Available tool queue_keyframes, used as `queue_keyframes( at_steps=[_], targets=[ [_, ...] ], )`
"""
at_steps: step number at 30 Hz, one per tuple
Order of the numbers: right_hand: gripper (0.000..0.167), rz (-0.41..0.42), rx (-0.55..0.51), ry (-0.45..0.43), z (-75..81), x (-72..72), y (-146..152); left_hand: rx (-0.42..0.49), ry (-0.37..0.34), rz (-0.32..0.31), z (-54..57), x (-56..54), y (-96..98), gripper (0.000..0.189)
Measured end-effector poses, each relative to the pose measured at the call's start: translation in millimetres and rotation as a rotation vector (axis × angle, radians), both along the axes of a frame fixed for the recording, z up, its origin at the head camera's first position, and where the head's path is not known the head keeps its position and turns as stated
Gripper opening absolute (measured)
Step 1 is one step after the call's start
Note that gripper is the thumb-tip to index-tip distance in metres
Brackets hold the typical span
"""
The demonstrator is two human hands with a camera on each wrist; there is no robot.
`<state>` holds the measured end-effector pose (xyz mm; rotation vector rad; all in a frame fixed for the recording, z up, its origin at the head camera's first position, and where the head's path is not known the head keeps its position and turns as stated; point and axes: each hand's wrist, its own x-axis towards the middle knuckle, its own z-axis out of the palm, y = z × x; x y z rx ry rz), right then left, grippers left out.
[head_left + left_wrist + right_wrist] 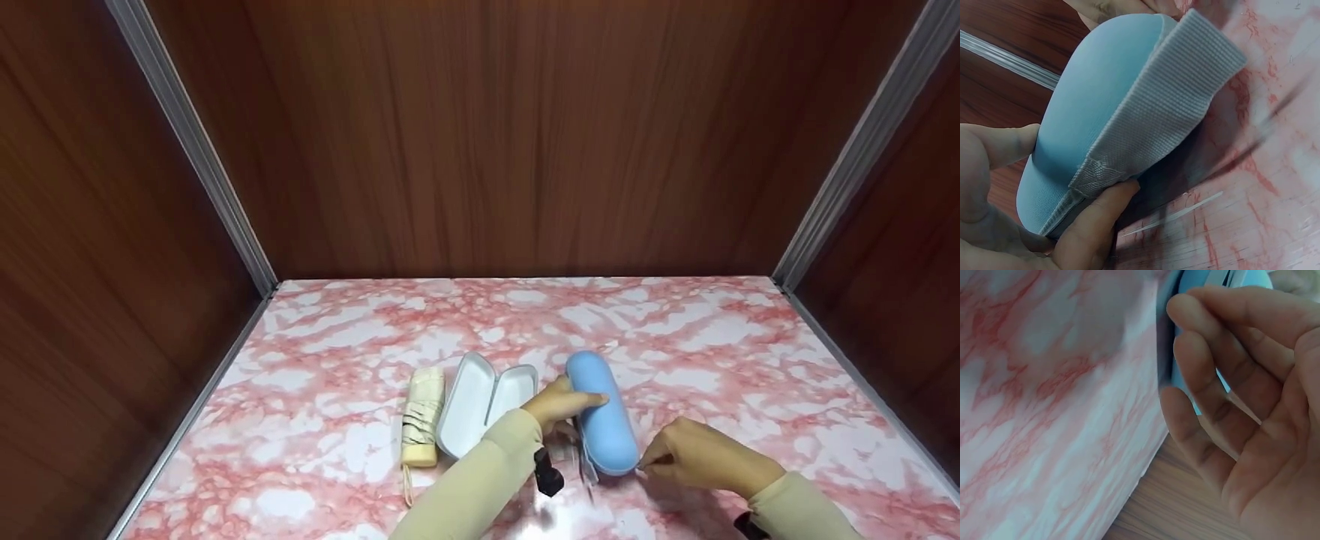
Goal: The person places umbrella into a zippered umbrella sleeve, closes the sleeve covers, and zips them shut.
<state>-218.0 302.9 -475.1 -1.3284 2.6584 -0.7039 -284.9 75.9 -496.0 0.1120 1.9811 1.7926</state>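
Observation:
A blue, rounded, elongated case point(600, 420) with a seam along its edge lies right of the table's middle. My left hand point(562, 405) grips its left side, thumb on top and fingers underneath. In the left wrist view, a grey woven strap point(1157, 107) stands out from the case's edge beside the left fingers point(1095, 219). At the case's near right end is my right hand point(697, 457), thumb and forefinger brought together at the zipper edge. The right wrist view shows the other right fingers point(1213, 394) loosely curled; what lies between the pinching tips is hidden.
Left of the case, a white hinged glasses case point(461, 412) lies open, partly behind the left forearm. Beside it rests a folded cream umbrella point(424, 416) with a yellow handle and wrist loop. Brown wood panels point(480, 150) enclose the red-and-white marbled table point(315, 375).

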Motion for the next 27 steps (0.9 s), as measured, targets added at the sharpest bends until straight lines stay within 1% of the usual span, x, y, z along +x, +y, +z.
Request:
queue_keyframes(
  at_steps=[2,6,9,16,23,27],
  targets=[
    [0.013,0.021,-0.013,-0.021,-0.4,1.5,-2.7,-0.001,-0.004,0.002,0.6,0.6,-0.3,0.06],
    [0.012,0.066,-0.034,-0.024,-1.7,3.3,-8.8,-0.024,0.011,0.005,1.9,1.2,-1.0,0.065],
    [0.012,0.073,-0.036,-0.008,-2.0,3.6,-11.2,-0.047,0.018,0.009,2.1,1.1,-1.0,0.064],
    [0.013,0.071,-0.026,0.001,-2.0,6.0,-13.6,-0.049,0.01,0.016,2.6,1.2,-0.5,0.064],
    [0.006,0.021,0.024,-0.08,-1.7,7.8,-20.0,-0.051,0.008,0.008,2.3,1.4,-0.7,0.065],
    [0.005,0.018,-0.001,-0.133,-1.5,8.3,-19.7,-0.04,0.01,0.006,1.9,1.4,-0.9,0.063]
  ],
)
